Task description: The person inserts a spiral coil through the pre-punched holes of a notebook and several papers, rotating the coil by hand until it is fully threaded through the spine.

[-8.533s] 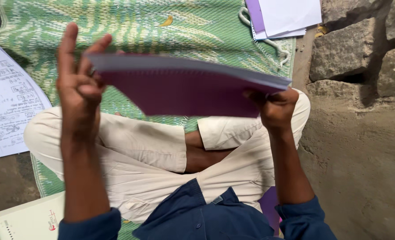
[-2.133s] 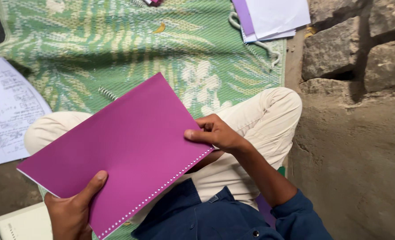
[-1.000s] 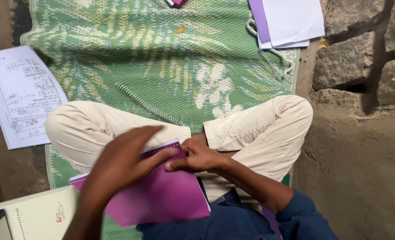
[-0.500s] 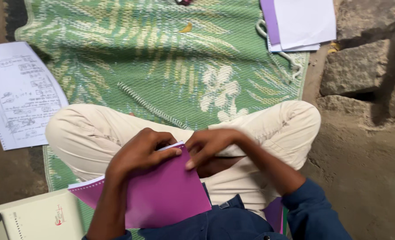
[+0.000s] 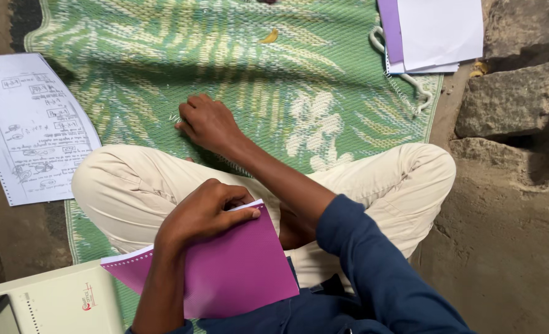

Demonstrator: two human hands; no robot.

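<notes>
Purple booklet (image 5: 237, 272) on the lap, pinched at its top edge by the left hand (image 5: 203, 210), while just beyond that grip the right hand (image 5: 206, 122) curls loosely around the spiral coil (image 5: 237, 166) on the green mat (image 5: 324, 80).

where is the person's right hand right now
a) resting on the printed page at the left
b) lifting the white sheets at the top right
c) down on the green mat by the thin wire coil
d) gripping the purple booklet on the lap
c: the right hand reaches forward onto the green mat at the wire coil, while the left hand holds the purple booklet on the lap.
</notes>
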